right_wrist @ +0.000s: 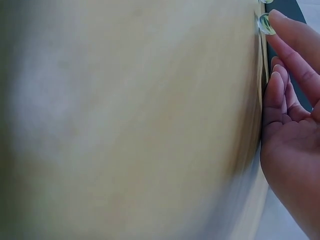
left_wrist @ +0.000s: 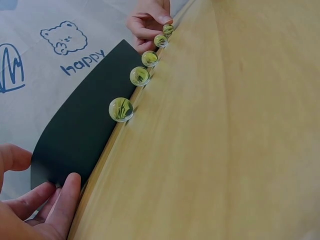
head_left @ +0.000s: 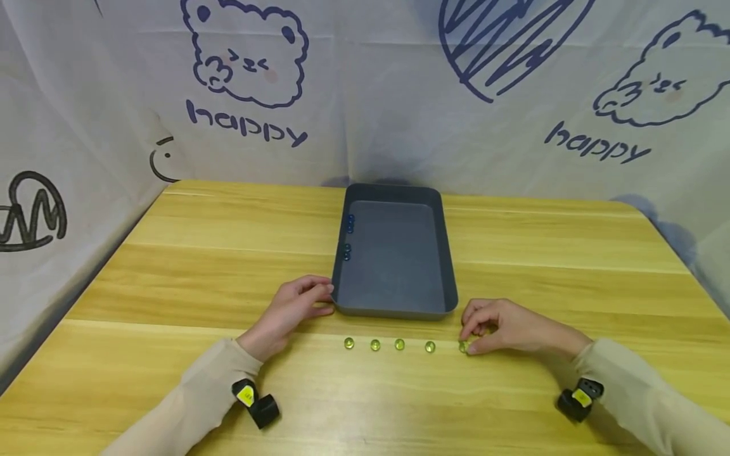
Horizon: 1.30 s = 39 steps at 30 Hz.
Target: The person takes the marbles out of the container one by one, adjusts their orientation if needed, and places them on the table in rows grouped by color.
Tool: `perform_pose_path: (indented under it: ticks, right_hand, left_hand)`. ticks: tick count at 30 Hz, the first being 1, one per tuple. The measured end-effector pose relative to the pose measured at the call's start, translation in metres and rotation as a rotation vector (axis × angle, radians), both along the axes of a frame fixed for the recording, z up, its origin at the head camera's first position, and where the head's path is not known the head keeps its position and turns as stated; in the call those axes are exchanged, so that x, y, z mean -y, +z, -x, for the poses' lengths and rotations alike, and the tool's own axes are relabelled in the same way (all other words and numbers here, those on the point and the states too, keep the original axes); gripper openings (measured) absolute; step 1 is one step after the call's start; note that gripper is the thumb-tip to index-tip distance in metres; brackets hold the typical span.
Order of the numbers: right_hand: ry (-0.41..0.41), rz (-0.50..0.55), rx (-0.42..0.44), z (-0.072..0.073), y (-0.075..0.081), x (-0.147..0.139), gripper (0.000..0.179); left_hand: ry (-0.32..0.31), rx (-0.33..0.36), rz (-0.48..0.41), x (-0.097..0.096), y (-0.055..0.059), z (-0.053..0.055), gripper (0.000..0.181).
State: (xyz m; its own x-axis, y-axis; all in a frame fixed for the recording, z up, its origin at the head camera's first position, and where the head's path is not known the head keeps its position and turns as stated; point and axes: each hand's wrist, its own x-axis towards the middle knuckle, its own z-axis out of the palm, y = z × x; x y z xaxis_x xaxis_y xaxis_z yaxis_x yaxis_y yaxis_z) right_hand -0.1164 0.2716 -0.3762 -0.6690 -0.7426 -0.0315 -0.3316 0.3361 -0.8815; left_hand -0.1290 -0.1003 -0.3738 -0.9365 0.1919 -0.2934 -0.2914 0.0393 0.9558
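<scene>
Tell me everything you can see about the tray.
The tray is dark grey, rectangular and shallow, with rounded corners, raised walls and a smooth, flat bottom; whether it is metal or plastic, I cannot tell. It lies flat, open side up, on the table, short side toward the person. Dark blue marbles sit inside along its left wall. The left hand touches its near left corner.

Left hand [head_left: 292, 310] relaxed, right hand [head_left: 504, 326] pinching, hands apart, 2 forearms [head_left: 194, 392] angled inward
</scene>
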Motion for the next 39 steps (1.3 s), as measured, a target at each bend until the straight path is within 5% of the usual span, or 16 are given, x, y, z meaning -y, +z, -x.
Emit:
perform_pose_path:
  ticks: [39]
  right_hand:
    - [0.031,0.021,0.021,0.0030,-0.0002,-0.0007,0.015]
  left_hand:
    - [0.002,0.000,-0.009,0.0002,-0.0012,0.0035,0.034]
